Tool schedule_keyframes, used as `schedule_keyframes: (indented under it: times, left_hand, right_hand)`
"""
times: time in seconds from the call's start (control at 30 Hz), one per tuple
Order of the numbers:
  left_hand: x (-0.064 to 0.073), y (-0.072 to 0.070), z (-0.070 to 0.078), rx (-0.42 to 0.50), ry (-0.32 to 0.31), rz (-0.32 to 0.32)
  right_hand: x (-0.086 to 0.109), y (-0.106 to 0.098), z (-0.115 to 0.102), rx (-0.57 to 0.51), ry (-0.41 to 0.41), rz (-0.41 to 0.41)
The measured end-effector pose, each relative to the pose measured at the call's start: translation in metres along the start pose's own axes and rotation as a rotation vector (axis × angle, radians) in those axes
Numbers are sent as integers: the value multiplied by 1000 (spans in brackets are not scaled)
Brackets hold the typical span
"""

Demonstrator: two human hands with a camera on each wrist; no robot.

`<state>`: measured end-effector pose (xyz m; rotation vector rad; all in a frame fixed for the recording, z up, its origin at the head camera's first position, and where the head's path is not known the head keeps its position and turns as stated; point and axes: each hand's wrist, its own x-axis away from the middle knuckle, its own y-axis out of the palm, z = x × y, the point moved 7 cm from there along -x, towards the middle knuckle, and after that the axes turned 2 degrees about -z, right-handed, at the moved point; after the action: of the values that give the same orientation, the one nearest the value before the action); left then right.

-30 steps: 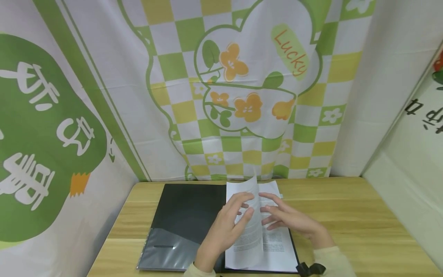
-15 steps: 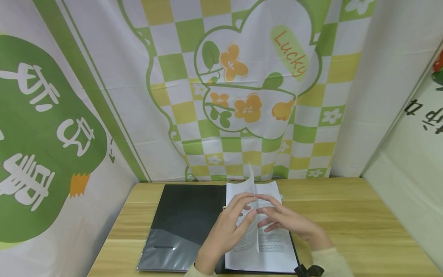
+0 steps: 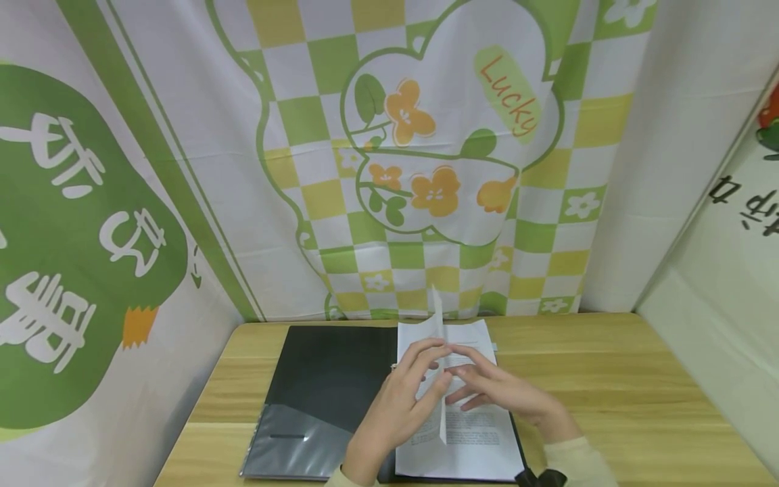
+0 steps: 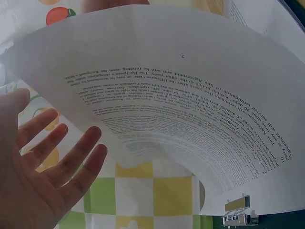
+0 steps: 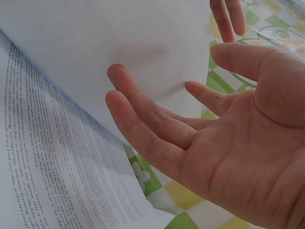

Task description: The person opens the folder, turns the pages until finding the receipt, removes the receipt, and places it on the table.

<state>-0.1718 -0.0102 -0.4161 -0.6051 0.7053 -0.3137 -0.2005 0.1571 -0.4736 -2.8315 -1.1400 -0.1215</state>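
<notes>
An open black folder (image 3: 335,372) lies on the table, a stack of printed pages (image 3: 465,456) on its right half. One sheet (image 3: 438,314) stands up from the stack, nearly edge-on in the head view and bowed in the left wrist view. My left hand (image 3: 398,406) is on the sheet's left side, fingers spread and loosely bent. On the other side, my right hand (image 3: 502,389) has relaxed, parted fingers; in the right wrist view its fingertips (image 5: 119,76) are at the sheet's surface. Neither hand visibly pinches the paper. A metal clip (image 4: 237,210) shows at the folder's spine.
The wooden table (image 3: 608,392) extends to both sides of the folder. A clear pocket (image 3: 298,439) covers the folder's lower left. Behind hangs a green and yellow checked cloth (image 3: 389,257), with printed cloth walls at left and right.
The raised sheet has swung leftward, from leaning over the stack to almost upright edge-on. My right hand has shifted a little left with it; my left hand has hardly moved.
</notes>
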Motion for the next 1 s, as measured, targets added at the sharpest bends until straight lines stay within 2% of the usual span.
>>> schedule_keyframes:
  times: [0.23, 0.57, 1.0]
  left_hand:
    - [-1, 0, 0, -26, -33, -24]
    - [0, 0, -1, -56, -48, -52]
    - [3, 4, -6, -38, -75, -86]
  right_hand:
    - [-3, 5, -1, -10, -13, -27]
    - [-6, 9, 0, -4, -27, -55]
    - [-6, 13, -2, -20, -20, -52]
